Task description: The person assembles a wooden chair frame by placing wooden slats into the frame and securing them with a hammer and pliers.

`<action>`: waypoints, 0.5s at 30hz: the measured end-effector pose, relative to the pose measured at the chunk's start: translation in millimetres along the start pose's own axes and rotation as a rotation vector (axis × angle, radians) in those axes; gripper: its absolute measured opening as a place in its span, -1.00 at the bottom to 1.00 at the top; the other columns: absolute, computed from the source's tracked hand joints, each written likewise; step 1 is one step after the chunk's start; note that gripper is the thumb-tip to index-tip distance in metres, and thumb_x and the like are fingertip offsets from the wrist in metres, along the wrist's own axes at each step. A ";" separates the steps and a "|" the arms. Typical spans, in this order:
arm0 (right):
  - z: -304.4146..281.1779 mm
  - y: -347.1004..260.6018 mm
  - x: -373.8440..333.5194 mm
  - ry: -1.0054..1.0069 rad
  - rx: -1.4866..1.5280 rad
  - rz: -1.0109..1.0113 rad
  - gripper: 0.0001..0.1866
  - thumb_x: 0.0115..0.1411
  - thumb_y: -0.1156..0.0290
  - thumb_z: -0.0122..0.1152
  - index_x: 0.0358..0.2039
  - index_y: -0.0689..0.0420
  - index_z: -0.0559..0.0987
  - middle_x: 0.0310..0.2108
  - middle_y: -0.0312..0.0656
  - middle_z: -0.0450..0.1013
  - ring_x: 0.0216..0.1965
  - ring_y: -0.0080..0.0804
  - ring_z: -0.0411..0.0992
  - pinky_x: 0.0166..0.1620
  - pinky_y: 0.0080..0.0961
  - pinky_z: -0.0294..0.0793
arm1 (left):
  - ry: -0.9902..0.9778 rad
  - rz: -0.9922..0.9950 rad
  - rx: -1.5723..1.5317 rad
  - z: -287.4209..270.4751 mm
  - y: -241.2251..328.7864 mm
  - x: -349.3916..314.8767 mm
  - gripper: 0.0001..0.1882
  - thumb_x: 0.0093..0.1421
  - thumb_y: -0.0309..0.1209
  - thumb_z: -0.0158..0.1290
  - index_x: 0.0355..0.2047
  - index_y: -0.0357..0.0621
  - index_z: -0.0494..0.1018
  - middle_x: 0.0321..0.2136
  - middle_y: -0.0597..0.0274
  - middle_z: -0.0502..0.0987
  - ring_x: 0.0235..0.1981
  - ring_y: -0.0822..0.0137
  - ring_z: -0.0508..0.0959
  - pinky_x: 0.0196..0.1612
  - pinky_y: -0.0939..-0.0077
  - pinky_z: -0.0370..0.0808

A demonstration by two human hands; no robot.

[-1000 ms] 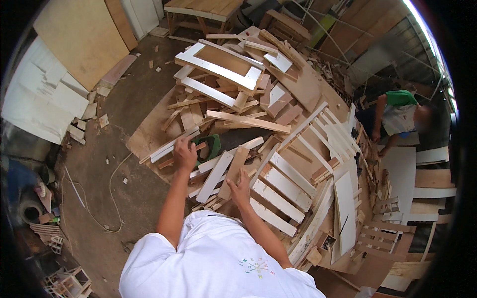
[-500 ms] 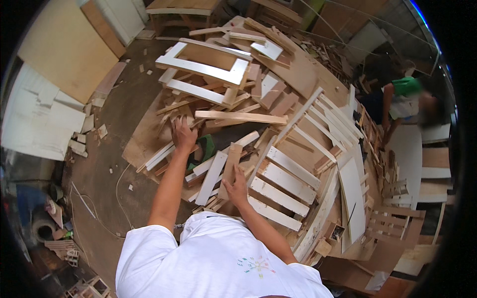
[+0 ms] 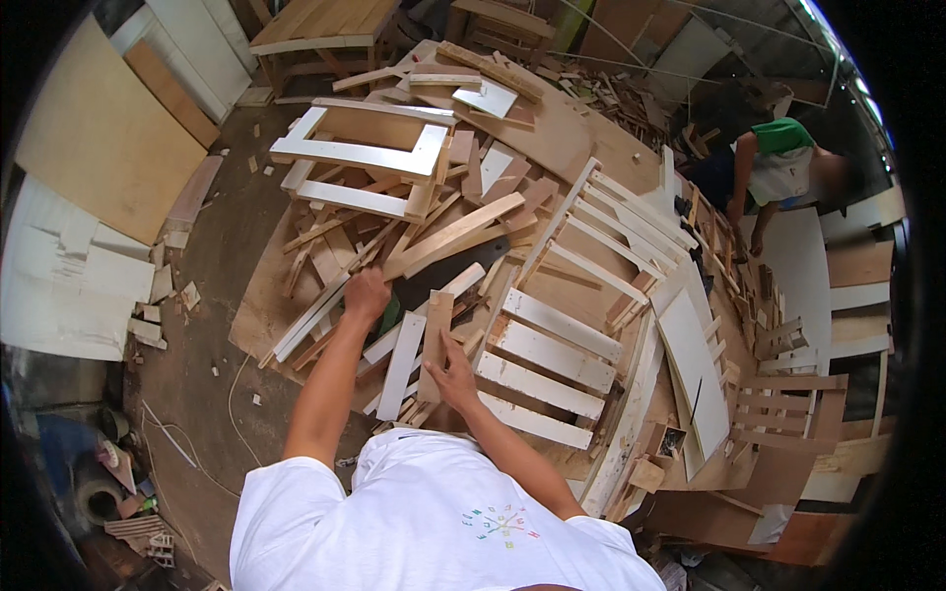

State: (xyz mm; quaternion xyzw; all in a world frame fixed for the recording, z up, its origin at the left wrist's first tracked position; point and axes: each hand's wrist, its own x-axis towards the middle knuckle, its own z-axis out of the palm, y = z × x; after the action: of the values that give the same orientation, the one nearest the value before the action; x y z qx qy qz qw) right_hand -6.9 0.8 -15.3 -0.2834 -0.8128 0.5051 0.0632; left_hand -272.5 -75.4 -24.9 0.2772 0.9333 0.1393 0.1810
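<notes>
My left hand is closed at the near end of a bare wooden batten, which slants up to the right over the pile; its fingertips are partly hidden. Beside that hand, long thin strips lie on the heap. My right hand grips the right edge of a short brown board, thumb across its face. Left of this board leans a white plank. Something dark and flat shows beneath the batten.
A white-faced frame sits atop the pile at the back. Slatted white panels lie to the right. A co-worker in a green and white shirt bends over wood at far right. Large sheets lean at left; a cord trails on the floor.
The batten has swung from nearly level to slanting, its left end lower. My left hand has moved down and closed. My right hand stays at the brown board, and the view has shifted slightly.
</notes>
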 end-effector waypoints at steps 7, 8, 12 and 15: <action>2.7 11.8 -1.6 0.043 -0.022 -0.002 -0.16 0.25 0.25 0.41 0.46 0.18 0.24 0.33 0.13 0.33 0.37 0.03 0.30 0.41 -0.22 0.25 | 0.276 0.148 -0.260 -7.4 -2.8 -91.1 -0.75 0.24 -0.41 0.12 -0.09 -0.20 0.47 -0.19 -0.17 0.62 -0.12 -0.29 0.59 -0.05 -0.13 0.51; 3.6 12.4 -2.8 0.052 -0.032 -0.010 -0.17 0.25 0.25 0.40 0.45 0.19 0.25 0.33 0.14 0.34 0.36 0.04 0.30 0.40 -0.22 0.26 | 0.267 0.132 -0.272 -6.6 -3.2 -109.2 -0.76 0.24 -0.41 0.13 -0.11 -0.21 0.48 -0.20 -0.18 0.62 -0.13 -0.30 0.59 -0.07 -0.13 0.51; 4.7 12.6 -6.3 0.077 -0.070 -0.024 -0.21 0.26 0.21 0.38 0.41 0.23 0.30 0.31 0.18 0.34 0.31 0.09 0.34 0.35 -0.19 0.32 | 0.224 0.052 -0.446 -1.0 3.2 -177.4 -0.79 0.25 -0.38 0.16 -0.17 -0.22 0.50 -0.27 -0.20 0.62 -0.17 -0.33 0.59 -0.13 -0.12 0.50; 7.8 9.1 -8.8 0.133 -0.096 -0.017 -0.27 0.28 0.21 0.34 0.36 0.28 0.35 0.26 0.22 0.37 0.26 0.15 0.38 0.29 -0.13 0.37 | 0.238 0.046 -0.523 13.6 4.0 -214.8 -0.78 0.29 -0.33 0.16 -0.19 -0.23 0.52 -0.30 -0.21 0.61 -0.20 -0.34 0.59 -0.16 -0.10 0.50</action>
State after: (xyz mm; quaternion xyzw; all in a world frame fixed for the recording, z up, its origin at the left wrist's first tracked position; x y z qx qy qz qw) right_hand 1.0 -6.9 -25.2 -0.3121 -0.8325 0.4449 0.1075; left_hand -97.3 -191.9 20.3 0.2237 0.8738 0.4109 0.1322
